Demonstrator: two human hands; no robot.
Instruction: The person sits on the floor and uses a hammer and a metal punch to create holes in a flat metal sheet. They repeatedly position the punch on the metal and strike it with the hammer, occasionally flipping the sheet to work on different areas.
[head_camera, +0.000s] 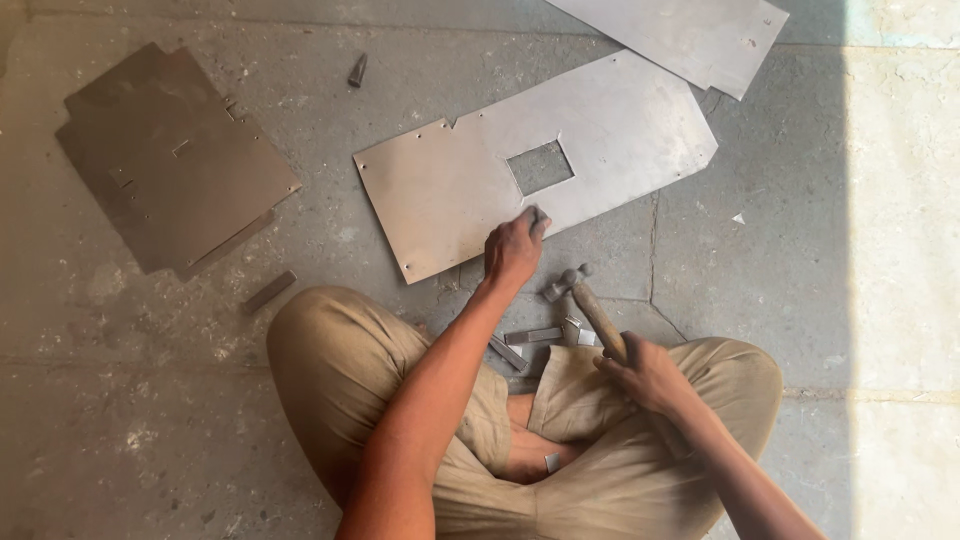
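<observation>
A person sits cross-legged on a grey concrete floor, seen from above, with tan trousers filling the bottom centre of the frame. At lower right, the right hand has its fingers wrapped fully shut around the wooden handle of a hammer. The hammer's metal head points up and left, hanging just above the floor in front of the knees. Just left of the hammer, small metal strips lie on the floor between the knees.

Near the centre of the frame, the left hand reaches forward on an outstretched arm. Its fingers are curled down and pinch the near edge of a large flat metal sheet; a thumb tip presses on the top face. This sheet lies flat on the floor, slanting from centre left up to the upper right, and it has a rectangular hole cut just beyond the hand.

At left centre, a short metal bar lies on the floor. Further away, in the upper left, sits a darker stack of cut metal plates. A small dark metal piece lies at top centre. At the top right edge, more pale sheets overlap one another.
</observation>
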